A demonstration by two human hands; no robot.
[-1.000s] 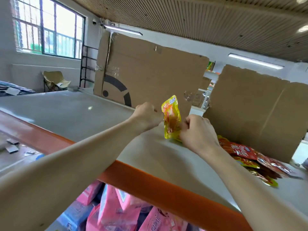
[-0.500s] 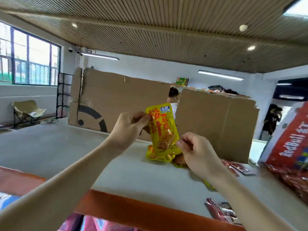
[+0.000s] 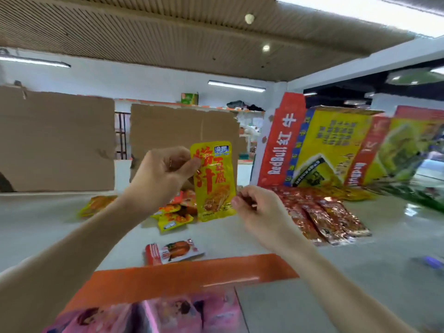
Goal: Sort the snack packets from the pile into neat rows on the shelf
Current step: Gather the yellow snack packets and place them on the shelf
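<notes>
While the left hand (image 3: 165,174) is holding the yellow packet (image 3: 213,181) upright above the shelf (image 3: 48,224), its grip is pinching only the packet's upper left edge between thumb and fingers, so the pouch is hanging over the loose pile (image 3: 175,212) of yellow and orange packets. The right hand (image 3: 259,210) is hovering at the packet's lower right corner with its fingers curled; whether that grip is touching the foil or closing on nothing, I cannot tell. By my judgement the risk is lying in that one-edge pinch: slick foil is liable to be slipping or swinging while being carried, and a drop would be sending it back into the pile. Setting it down carelessly could also be nudging the red foil packets (image 3: 331,217) lying in a row to the right, or pushing the red-and-white packet (image 3: 173,251) sitting near the orange front edge (image 3: 192,272) off the shelf
</notes>
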